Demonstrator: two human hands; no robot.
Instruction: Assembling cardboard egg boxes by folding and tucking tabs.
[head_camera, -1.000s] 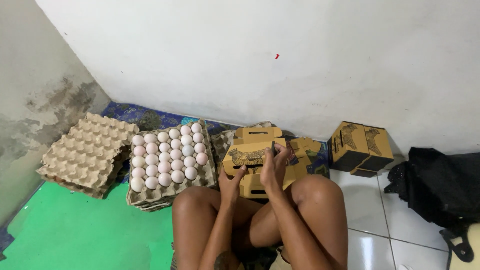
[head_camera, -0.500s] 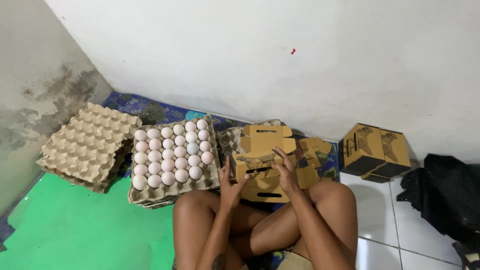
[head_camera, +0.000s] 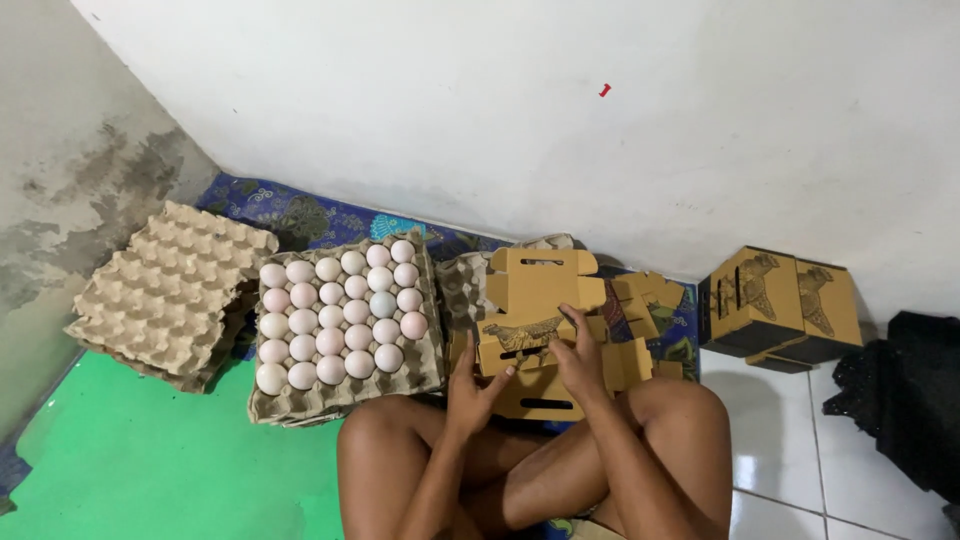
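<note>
You sit cross-legged on the floor, your bare knees (head_camera: 400, 450) closest in view, with both hands raised just past them. Your left hand (head_camera: 472, 385) has its fingers spread and touches the lower left edge of a brown cardboard carton (head_camera: 535, 320), palm toward the box, not closed around it. Your right hand (head_camera: 580, 350) lies flat on the front of the same carton, fingers extended over the face, pressing rather than gripping. The carton is a small folding box of plain kraft card with a dark bird drawing printed across its front panel; its top flap stands open and upright, with a narrow slot cut in it, and a second slot shows in the lower panel beneath your hands. It sits just in front of your shins, on top of more flattened card of the same kind.

To your left, just beside the carton, a grey pulp tray (head_camera: 300, 400) holds rows of pale eggs (head_camera: 335, 315), one faintly blue-green. Farther left lies a stack of empty egg trays (head_camera: 165, 295) on the green floor mat (head_camera: 150, 470). To the right, on the white tiles, stand two closed printed cartons (head_camera: 780, 305), and a black bag (head_camera: 910, 400) beyond them. A patterned blue cloth (head_camera: 320, 215) runs along the white wall (head_camera: 500, 100).
</note>
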